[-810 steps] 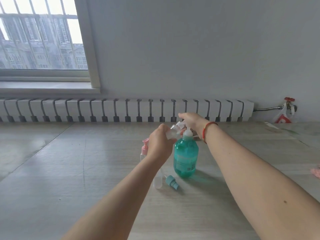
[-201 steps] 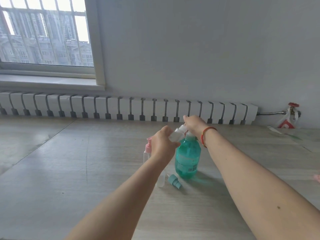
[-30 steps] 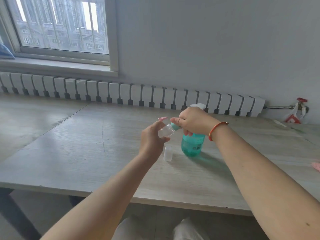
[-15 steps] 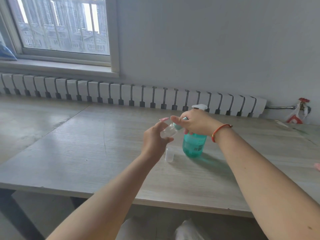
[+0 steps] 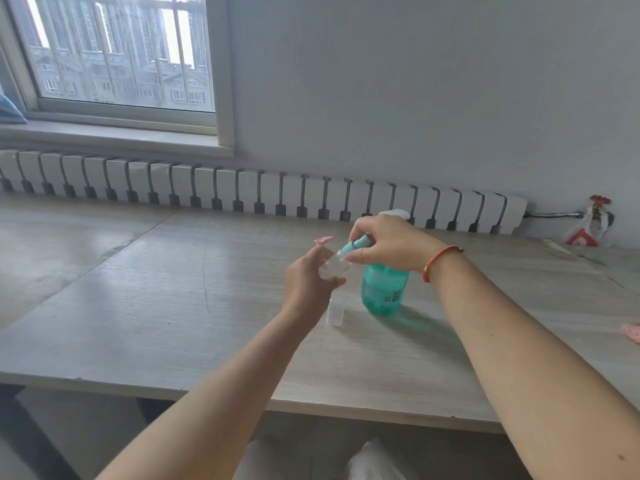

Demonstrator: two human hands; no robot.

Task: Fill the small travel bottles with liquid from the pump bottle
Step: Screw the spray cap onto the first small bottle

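My left hand point(image 5: 308, 285) grips a small clear travel bottle point(image 5: 334, 265), tilted up to the right above the table. My right hand point(image 5: 391, 242) pinches that bottle's teal cap point(image 5: 355, 244) at the neck. Behind my right hand stands the teal pump bottle point(image 5: 383, 289), its white pump head point(image 5: 394, 213) showing above my knuckles. A small clear cap or bottle point(image 5: 335, 311) stands on the table just below my left hand. The pink top of another travel bottle point(image 5: 323, 240) shows behind my left hand; its body is hidden.
The wooden table point(image 5: 173, 306) runs to a front edge near my knees. A white radiator point(image 5: 242, 192) lines the far wall under a window point(image 5: 117, 50). A red valve with a bag point(image 5: 590, 221) is at far right. Something pink point(image 5: 632, 332) lies at the table's right edge.
My right hand's fingers have shifted slightly on the teal cap at the small bottle's neck. Both hands stay together at the bottle; the pump bottle has not moved.
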